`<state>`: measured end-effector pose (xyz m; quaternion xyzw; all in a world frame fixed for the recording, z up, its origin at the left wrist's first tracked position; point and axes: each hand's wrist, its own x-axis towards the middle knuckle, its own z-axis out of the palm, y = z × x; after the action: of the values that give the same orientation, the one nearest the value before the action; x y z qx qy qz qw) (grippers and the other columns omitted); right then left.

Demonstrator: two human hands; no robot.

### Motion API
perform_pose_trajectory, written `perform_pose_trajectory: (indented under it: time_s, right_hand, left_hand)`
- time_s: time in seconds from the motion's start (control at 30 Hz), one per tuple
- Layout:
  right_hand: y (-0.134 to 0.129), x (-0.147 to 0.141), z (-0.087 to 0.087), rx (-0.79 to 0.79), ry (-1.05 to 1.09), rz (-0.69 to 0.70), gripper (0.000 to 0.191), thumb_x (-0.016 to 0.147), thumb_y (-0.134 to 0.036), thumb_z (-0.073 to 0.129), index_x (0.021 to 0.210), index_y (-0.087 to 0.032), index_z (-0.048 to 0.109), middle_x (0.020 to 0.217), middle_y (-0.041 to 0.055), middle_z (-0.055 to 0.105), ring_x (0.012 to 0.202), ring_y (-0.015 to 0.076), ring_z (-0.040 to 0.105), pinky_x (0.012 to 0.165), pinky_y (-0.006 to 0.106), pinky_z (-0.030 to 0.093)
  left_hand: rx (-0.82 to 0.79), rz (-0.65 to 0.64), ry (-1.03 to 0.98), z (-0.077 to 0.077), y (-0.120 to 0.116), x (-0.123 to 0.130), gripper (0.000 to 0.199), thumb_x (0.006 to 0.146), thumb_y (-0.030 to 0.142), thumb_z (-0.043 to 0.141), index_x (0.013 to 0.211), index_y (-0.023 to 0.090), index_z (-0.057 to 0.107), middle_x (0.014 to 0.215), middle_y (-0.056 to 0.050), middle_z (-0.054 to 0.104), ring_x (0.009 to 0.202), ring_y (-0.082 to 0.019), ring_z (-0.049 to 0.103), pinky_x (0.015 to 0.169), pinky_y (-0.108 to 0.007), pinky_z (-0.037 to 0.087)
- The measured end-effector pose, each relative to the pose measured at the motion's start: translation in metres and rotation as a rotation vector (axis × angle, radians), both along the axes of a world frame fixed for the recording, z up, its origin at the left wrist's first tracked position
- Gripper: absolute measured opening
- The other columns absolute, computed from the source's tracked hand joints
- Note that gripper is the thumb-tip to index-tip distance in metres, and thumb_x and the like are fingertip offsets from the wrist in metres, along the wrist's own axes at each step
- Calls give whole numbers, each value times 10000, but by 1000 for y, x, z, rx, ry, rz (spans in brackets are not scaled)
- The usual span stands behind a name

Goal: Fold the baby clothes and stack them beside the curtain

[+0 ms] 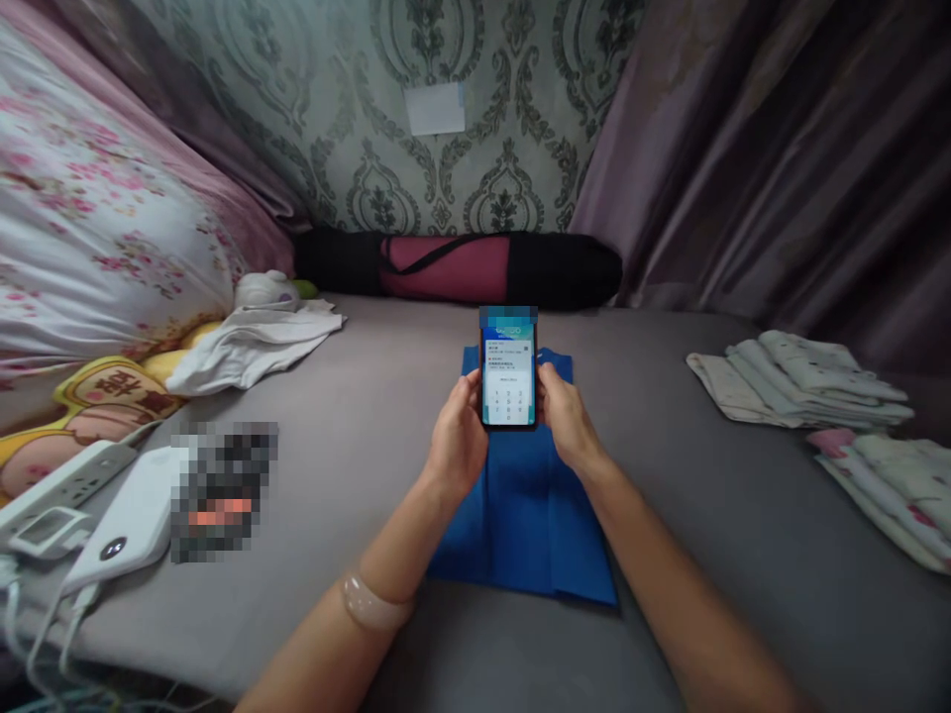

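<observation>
A smartphone [509,381] is held upright between both hands, its lit screen facing me and showing a number keypad. My left hand [459,433] closes around its left edge, and my right hand [569,414] grips the right edge. A pale bangle circles the left wrist. Beneath the hands, a folded blue cloth [520,530] lies flat on the grey bed sheet [357,475]; the phone and forearms cover parts of it. The finger ends behind the phone are hidden.
At left are a white power bank [130,520], a power strip [70,480] with cables, a blurred-out object [223,495] and a grey-white cloth [257,347]. Folded cloths [809,381] sit at right. A long black-and-pink bag [453,267] lies along the patterned wall.
</observation>
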<state>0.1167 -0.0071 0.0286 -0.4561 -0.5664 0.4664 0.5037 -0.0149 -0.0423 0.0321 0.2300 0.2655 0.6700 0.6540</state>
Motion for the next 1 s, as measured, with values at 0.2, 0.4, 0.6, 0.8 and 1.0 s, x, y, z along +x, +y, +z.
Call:
perform_pose_trajectory:
  time_s: [0.2, 0.4, 0.6, 0.8, 1.0]
  right_hand:
    - [-5, -1, 10, -10, 81, 297, 675, 679, -173, 629, 1326, -238, 450, 1217, 58, 643, 1078, 229, 622, 921, 390, 504]
    - [-7, -14, 0, 58, 65, 92, 691, 687, -205, 677, 1323, -222, 409, 1217, 85, 633, 1091, 250, 618, 940, 429, 497]
    - [-11, -23, -3, 66, 44, -220, 511, 738, -419, 699, 1170, -212, 520, 1086, 85, 679, 959, 253, 663, 842, 426, 539]
    - [-11, -20, -4, 77, 8, -273, 448, 760, -444, 664, 1119, -203, 548, 1020, 83, 696, 911, 248, 673, 785, 400, 550]
    - [-10, -17, -2, 72, 52, -249, 386, 774, -398, 615, 1096, -191, 568, 996, 75, 709, 886, 237, 681, 753, 373, 557]
  left_hand:
    - [24, -5, 10, 3, 1, -6, 299, 877, 423, 561, 1032, 188, 665, 1165, -80, 657, 1270, -274, 481, 1043, -417, 380]
    - [38, 46, 12, 1, 0, -3, 275, 883, 394, 559, 1039, 189, 656, 1200, -74, 637, 1304, -256, 444, 1079, -397, 346]
    - [73, 83, 40, -3, -8, 14, 263, 877, 386, 576, 1061, 211, 641, 1181, -45, 640, 1275, -234, 474, 1090, -376, 339]
    - [81, 97, 69, -3, -14, 19, 271, 886, 396, 564, 1076, 215, 631, 1173, -47, 640, 1259, -234, 488, 1089, -379, 336]
    - [74, 44, 30, -2, -10, 16, 311, 890, 410, 551, 1111, 200, 618, 1243, -67, 610, 1301, -244, 446, 1097, -389, 328]
